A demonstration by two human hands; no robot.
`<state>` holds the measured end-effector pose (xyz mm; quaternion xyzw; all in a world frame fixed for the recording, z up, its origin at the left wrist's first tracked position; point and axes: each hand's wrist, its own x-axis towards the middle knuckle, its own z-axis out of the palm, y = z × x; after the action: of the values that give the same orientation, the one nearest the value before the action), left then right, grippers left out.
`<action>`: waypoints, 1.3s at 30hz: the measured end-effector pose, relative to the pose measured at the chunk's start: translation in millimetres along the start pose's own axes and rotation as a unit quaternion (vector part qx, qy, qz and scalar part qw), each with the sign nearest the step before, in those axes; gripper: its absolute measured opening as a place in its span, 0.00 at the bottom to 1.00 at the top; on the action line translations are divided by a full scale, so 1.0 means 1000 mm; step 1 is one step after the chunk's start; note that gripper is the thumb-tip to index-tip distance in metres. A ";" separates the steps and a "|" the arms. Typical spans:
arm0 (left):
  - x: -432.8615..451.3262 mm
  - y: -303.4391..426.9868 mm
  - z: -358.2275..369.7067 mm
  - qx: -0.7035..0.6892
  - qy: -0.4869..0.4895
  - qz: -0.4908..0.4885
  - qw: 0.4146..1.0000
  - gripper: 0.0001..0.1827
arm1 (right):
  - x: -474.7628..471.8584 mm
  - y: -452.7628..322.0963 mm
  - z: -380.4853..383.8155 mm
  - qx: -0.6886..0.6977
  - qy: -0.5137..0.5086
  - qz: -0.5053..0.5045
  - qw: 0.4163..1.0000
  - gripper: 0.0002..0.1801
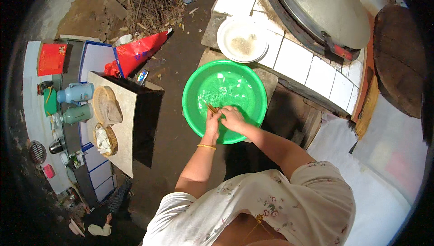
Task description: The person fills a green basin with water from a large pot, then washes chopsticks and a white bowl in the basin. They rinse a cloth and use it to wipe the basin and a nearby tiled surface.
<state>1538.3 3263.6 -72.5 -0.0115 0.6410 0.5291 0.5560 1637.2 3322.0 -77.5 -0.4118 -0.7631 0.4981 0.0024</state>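
Observation:
A round green plastic basin (259, 110) with water in it stands before me, and both my hands are over its near half. My left hand (213, 124), below a yellow bracelet, is closed around a bundle of thin brown sticks (211, 107) that look like chopsticks. Close against it, my right hand (233, 118) has bent fingers near the lower part of the bundle; whether it grips the sticks too cannot be told. White plates or shallow bowls (225, 47), stacked, stand just beyond the basin on the corner of the tiled stove.
A large lidded wok (325, 8) sits in the white-tiled stove (293, 57) at upper right. On the left, a table (127, 124) holds wicker baskets (113, 141), with thermos flasks (76, 92) behind. A red bag (139, 54) and dry twigs (154, 5) lie beyond.

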 end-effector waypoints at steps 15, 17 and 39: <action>-0.106 0.012 -0.013 0.503 -0.216 0.208 0.811 0.44 | -0.046 0.013 0.005 -0.037 -0.019 -0.019 0.999 0.12; -0.121 0.039 -0.008 0.532 -0.202 0.229 0.790 0.44 | -0.054 -0.006 -0.019 -0.103 -0.024 -0.090 0.990 0.07; -0.254 0.078 -0.042 0.671 0.075 0.222 0.704 0.26 | -0.041 0.018 -0.145 0.022 0.198 -0.049 0.979 0.13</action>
<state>1558.8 3123.9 156.1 0.4675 0.8502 0.0648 0.2333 1736.0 3408.9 -1.6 -0.4640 -0.7556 0.4230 0.1867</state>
